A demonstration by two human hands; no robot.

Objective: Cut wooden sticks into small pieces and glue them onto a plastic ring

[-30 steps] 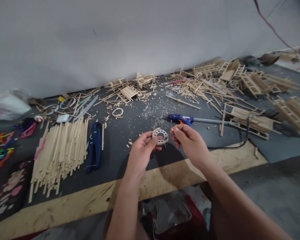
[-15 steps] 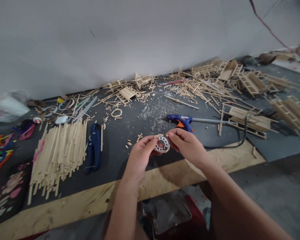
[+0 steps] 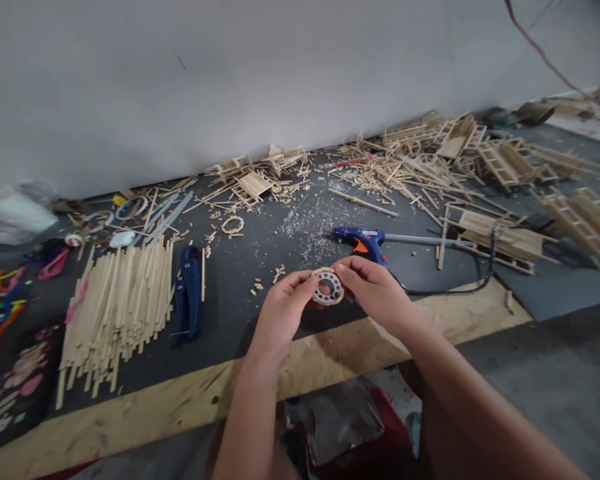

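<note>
My left hand (image 3: 289,303) grips the left side of a small round metal ring with holes (image 3: 336,294), its thumb on the face. Short pieces of wooden stick line part of the ring's outer edge. My right hand (image 3: 373,290) is closed at the ring's upper right, thumb and index finger pinching a small piece of stick against the rim; the piece is mostly hidden by the fingertips. Just beyond the hands lies a blue glue gun (image 3: 363,241) with an orange trigger. Several cut stick bits (image 3: 267,280) are scattered left of the ring.
Left stand a pile of wooden sticks (image 3: 115,307) and a blue cutter (image 3: 187,293). A finished-looking stick ring (image 3: 233,225) lies farther back. Stick-built models (image 3: 505,240) and loose sticks crowd the right and back. The glue gun's black cord (image 3: 450,292) curves right of my hands.
My right hand has moved in to the ring, bringing the small stick piece from just off the edge to the rim. The ring has shifted slightly right.
</note>
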